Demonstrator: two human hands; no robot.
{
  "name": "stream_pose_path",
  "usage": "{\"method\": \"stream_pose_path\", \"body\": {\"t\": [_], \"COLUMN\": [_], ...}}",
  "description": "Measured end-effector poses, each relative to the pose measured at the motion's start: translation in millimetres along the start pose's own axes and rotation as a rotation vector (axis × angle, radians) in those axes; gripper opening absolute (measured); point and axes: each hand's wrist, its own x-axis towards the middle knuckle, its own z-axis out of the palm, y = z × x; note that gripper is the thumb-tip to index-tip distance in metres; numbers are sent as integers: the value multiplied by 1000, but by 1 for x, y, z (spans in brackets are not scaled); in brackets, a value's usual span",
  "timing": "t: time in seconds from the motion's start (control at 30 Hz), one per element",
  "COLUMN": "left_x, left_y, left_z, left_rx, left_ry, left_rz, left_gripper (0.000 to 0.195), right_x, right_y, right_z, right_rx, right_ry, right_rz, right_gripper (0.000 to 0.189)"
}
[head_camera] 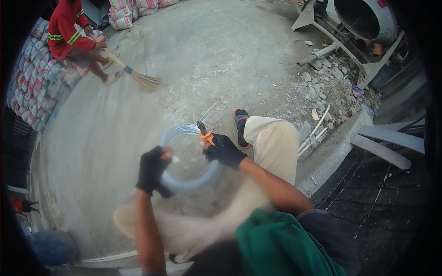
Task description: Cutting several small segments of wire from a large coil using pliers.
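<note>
A coil of thin metal wire (190, 184) lies on the concrete ground between my knees. Above its right side, my right hand (222, 150), in a black fingerless glove, grips orange-handled pliers (206, 134) with their dark jaws pointing up and away. My left hand (153, 169), gloved the same way, is over the coil's left side with thumb and fingertips pinched together. Something thin and pale seems to be at those fingertips, too blurred to name. Several loose wire ends (209, 109) stick out past the pliers' jaws.
At the upper left a person in a red top (67, 31) holds a broom (141, 77) beside stacked filled sacks (38, 76). A concrete mixer (367, 20) stands at the upper right, above rubble (321, 82) and white pipes (316, 129). A blue drum (53, 246) is at the lower left.
</note>
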Motion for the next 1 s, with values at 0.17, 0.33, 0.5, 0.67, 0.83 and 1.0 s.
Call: {"method": "stream_pose_path", "body": {"t": [0.17, 0.33, 0.5, 0.67, 0.83, 1.0], "left_x": [24, 44, 44, 12, -6, -29], "left_y": [6, 8, 23, -1, 16, 26], "left_z": [23, 64, 62, 11, 6, -1], "left_rx": [9, 90, 8, 29, 33, 53], "left_ry": [-43, 65, 60, 132, 100, 135], "left_rz": [-5, 154, 82, -1, 15, 0], "left_gripper": [17, 19, 17, 18, 18, 19], "right_x": [14, 31, 42, -14, -33, -34], "right_y": [-20, -31, 41, 16, 33, 16], "right_z": [-66, -113, -132, -10, 42, 67], "right_rx": [-614, -776, -602, -570, -451, -471], "right_ry": [372, 664, 411, 13, 128, 80], "right_rz": [-532, -386, -141, -208, -409, -500], "right_gripper": [26, 32, 37, 29, 22, 30]}}
